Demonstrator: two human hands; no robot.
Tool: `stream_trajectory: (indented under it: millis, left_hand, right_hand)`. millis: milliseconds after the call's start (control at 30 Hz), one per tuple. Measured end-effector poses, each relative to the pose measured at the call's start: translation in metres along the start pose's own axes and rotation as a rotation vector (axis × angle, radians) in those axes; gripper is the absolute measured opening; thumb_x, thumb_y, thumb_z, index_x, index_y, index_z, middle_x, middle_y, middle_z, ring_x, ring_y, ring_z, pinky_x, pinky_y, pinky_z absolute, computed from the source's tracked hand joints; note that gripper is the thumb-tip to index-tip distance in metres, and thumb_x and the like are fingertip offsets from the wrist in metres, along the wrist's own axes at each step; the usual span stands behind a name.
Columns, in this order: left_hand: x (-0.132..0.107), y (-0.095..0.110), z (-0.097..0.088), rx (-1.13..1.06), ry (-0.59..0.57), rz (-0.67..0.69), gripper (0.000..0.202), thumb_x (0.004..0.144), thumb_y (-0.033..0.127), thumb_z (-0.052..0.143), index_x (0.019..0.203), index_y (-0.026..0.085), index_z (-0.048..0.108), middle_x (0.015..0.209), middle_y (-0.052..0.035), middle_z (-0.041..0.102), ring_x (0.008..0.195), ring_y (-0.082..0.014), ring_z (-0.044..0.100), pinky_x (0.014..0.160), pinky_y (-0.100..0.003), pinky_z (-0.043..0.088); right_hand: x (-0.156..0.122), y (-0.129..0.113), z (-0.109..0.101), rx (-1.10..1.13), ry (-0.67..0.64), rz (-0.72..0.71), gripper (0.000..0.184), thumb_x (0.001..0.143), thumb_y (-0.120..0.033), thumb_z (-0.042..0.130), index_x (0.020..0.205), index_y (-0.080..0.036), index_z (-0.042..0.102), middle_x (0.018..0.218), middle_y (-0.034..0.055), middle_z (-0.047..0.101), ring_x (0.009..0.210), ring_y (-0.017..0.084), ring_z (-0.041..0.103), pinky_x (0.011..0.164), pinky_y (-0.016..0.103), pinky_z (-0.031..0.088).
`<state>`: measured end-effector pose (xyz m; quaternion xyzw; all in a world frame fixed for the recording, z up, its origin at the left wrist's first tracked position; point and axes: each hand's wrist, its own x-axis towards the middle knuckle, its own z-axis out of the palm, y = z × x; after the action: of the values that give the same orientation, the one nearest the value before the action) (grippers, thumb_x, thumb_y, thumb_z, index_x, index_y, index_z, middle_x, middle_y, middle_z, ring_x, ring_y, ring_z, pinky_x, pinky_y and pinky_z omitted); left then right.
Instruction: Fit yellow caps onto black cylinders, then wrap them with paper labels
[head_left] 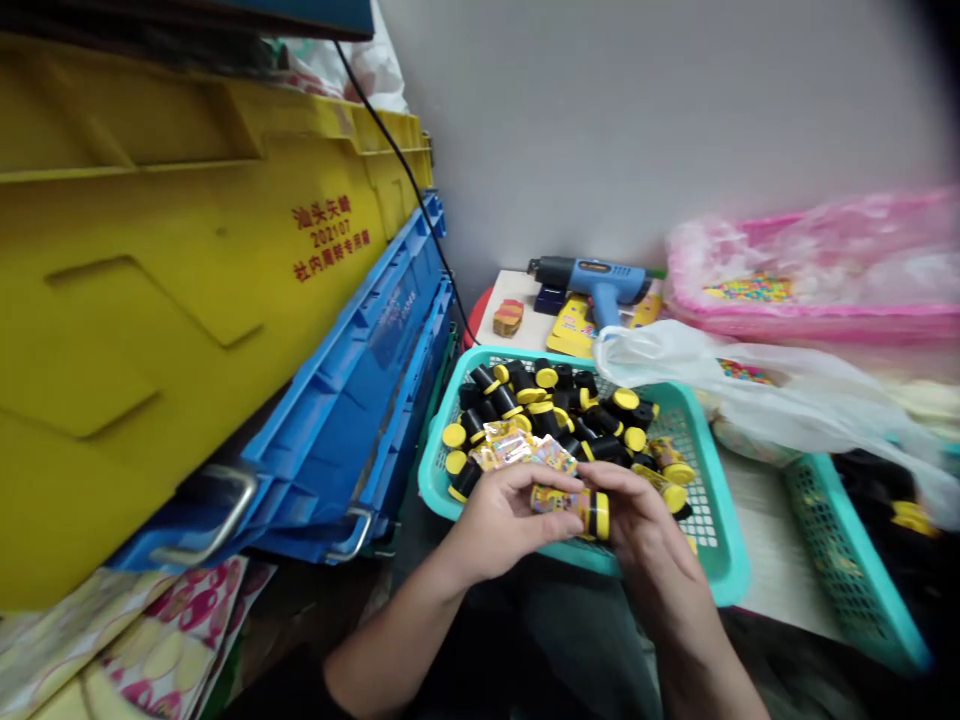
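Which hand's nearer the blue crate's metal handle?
Left. The left hand is to the right of the blue crate's metal handle; the right hand is farther right, beyond the left hand.

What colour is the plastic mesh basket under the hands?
The plastic mesh basket is turquoise; the head view shows it best.

Capped tubes (555, 410) in bskt (712, 500), heat gun (592, 278) behind.

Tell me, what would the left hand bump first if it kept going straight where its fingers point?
The left hand would probably meet the yellow-capped black bottle first, though depth is unclear.
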<state>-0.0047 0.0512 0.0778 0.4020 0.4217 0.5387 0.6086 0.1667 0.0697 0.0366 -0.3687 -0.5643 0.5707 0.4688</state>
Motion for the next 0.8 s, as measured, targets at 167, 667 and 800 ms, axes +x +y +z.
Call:
stream_trajectory:
  millis: [167, 667, 800]
  left_hand:
    - [0.003, -0.001, 0.0, 0.033, -0.038, 0.013, 0.021, 0.062, 0.019, 0.082, 0.082, 0.019, 0.076, 0.09, -0.0066, 0.076, 0.089, -0.0218, 0.069, 0.08, -0.03, 0.055]
    - [0.001, -0.007, 0.01, 0.183, -0.095, 0.051, 0.02, 0.07, 0.019, 0.076, 0.09, 0.02, 0.07, 0.093, -0.0034, 0.074, 0.087, -0.0165, 0.069, 0.077, -0.022, 0.054]
    - [0.002, -0.008, 0.01, 0.264, -0.109, 0.082, 0.05, 0.078, 0.029, 0.071, 0.123, 0.023, 0.052, 0.102, -0.0063, 0.072, 0.092, -0.0198, 0.069, 0.077, -0.027, 0.055]
  right_hand:
    - [0.001, -0.006, 0.009, 0.264, -0.094, 0.265, 0.045, 0.083, -0.056, 0.059, 0.116, -0.025, 0.059, 0.118, 0.0091, 0.063, 0.103, 0.025, 0.062, 0.086, 0.037, 0.05]
    - [-0.011, -0.009, -0.001, 0.009, -0.031, -0.066, 0.04, 0.086, -0.051, 0.059, 0.12, -0.03, 0.057, 0.109, 0.0055, 0.058, 0.1, 0.02, 0.059, 0.081, 0.029, 0.05]
    - [-0.005, -0.022, -0.018, -0.455, -0.047, -0.432, 0.037, 0.086, -0.032, 0.064, 0.122, -0.034, 0.057, 0.113, 0.0051, 0.057, 0.106, 0.02, 0.057, 0.088, 0.031, 0.048]
